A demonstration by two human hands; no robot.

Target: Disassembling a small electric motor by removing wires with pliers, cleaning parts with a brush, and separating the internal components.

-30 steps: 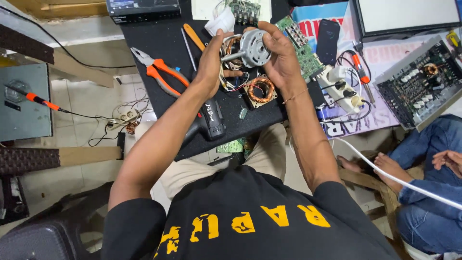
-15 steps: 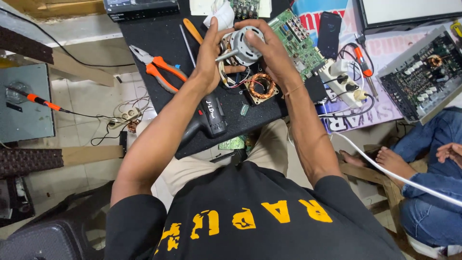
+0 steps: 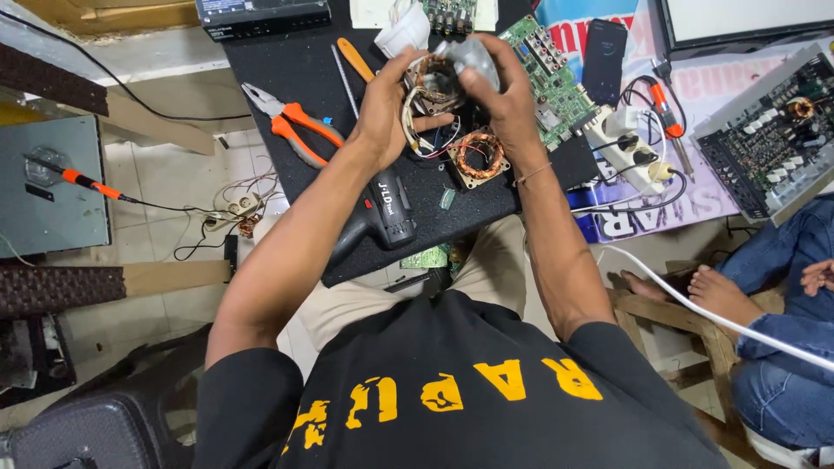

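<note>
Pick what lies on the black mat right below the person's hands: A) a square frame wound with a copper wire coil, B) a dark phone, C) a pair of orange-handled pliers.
A: the square frame with its copper wire coil sits just under both hands on the black mat.

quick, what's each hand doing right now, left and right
Left hand: closed on the copper-wound motor coil, gripping its left side.
Right hand: closed on the same coil's top and right side, fingers over a grey metal part.
</note>
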